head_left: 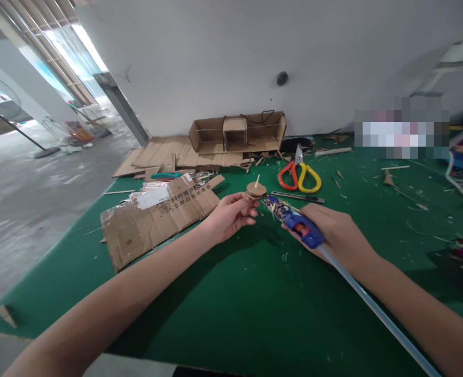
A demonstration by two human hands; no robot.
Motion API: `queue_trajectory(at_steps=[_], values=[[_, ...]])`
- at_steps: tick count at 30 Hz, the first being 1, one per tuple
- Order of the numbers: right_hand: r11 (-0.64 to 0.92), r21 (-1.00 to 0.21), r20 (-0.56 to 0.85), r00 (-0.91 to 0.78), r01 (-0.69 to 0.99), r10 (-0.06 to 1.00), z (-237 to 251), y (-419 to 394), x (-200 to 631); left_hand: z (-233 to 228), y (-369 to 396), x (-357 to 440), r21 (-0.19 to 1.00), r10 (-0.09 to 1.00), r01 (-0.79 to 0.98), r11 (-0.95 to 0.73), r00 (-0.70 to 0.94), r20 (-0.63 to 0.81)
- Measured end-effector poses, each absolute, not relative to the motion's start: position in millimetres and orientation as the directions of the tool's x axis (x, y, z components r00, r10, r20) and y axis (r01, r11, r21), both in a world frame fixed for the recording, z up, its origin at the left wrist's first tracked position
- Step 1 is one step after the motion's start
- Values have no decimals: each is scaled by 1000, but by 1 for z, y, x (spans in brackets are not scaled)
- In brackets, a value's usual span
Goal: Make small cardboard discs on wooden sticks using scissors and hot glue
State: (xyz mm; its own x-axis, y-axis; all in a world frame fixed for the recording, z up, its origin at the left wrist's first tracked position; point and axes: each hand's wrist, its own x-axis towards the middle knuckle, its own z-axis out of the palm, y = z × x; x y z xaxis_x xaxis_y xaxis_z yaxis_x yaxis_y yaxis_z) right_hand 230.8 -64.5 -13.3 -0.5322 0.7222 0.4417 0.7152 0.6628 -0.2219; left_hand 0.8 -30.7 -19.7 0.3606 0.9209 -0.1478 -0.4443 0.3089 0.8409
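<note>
I have my left hand (231, 215) pinched around a small round cardboard disc (256, 190), gripping it from below with the fingertips so it sits just above and beyond the hand; a thin wooden stick (257, 181) pokes up through its middle. My right hand (335, 230) is clenched around a blue glue gun (297, 222), whose nozzle points at the disc and ends just right of it, nearly touching. A clear glue stick (372, 309) trails back from the gun along my right forearm. Beyond the disc on the green bench (235, 303) lie red-and-yellow scissors (300, 175). Left of the disc lies a flattened cardboard sheet (156, 214); further back stands an open cardboard box (237, 132).
</note>
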Motion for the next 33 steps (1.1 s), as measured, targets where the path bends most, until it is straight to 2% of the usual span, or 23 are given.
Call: queue_trajectory(at_steps=[11, 19, 24, 33], values=[[686, -253, 440, -550, 682, 710, -16, -67, 230, -25, -28, 1, 846, 932, -454, 280, 341, -125], [676, -243, 484, -517, 696, 707, -20, -64, 231, -29, -31, 1, 924, 901, -320, 210, 431, -55], [681, -267, 486, -514, 682, 707, -22, -62, 231, -27, -31, 1, 941, 918, -285, 182, 392, -59], [665, -230, 531, -481, 711, 698, -8, -65, 222, -26, -31, 2, 933, 918, -320, 163, 395, -24]])
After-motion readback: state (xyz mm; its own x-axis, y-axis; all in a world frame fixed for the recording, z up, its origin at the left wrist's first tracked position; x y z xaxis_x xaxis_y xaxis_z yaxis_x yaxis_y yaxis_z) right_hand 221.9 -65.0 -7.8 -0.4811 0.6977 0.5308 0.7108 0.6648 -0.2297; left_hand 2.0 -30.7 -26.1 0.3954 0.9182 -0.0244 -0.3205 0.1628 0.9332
